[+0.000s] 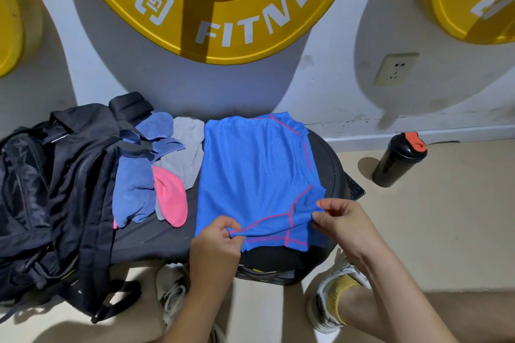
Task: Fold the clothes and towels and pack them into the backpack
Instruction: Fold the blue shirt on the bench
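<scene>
A bright blue mesh shirt (256,172) with pink seams lies spread on a round black platform (331,167). My left hand (220,239) pinches its near left edge. My right hand (342,220) pinches its near right corner. To the left of the shirt lie a grey cloth (185,153), a pink cloth (171,200) and a dark blue cloth (136,186), all crumpled. A black backpack (53,198) slumps at the far left, its top open and a strap lying over the dark blue cloth.
A black shaker bottle (398,160) with an orange lid stands on the beige floor at the right. The wall with large yellow discs (223,5) and a socket (395,68) is right behind the platform. My legs and white shoes (334,295) are below.
</scene>
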The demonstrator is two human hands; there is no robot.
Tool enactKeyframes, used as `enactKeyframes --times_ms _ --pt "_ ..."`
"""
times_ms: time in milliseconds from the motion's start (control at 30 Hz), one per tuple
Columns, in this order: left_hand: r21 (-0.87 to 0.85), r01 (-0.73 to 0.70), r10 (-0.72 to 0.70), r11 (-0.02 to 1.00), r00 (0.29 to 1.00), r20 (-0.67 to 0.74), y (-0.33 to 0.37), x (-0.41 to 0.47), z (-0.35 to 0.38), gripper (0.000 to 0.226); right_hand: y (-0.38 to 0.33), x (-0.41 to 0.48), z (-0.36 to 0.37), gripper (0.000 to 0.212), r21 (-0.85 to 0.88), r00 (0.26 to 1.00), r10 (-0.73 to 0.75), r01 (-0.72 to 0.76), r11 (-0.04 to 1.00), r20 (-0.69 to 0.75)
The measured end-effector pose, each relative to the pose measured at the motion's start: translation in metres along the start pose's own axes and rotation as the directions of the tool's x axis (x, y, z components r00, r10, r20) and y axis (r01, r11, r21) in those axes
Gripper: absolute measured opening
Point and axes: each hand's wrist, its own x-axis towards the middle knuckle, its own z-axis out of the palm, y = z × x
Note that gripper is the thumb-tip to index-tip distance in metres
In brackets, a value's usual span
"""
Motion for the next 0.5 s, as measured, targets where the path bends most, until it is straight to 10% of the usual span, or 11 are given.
enactKeyframes --times_ms 300,500 --pt "0.369 -0.301 0.374 0.879 0.916 -0.145 0.004 0.014 -0.008 0.013 -0.037 0.001 0.026 0.026 0.206 0.987 -0.153 0.140 0.969 0.050" --pt "0.459 -0.186 0.211 0.869 0.978 -0.003 -0.024 -0.006 0.002 0.019 0.020 -0.011 0.032 0.050 -0.202 0.988 -0.092 0.065 0.977 -0.128"
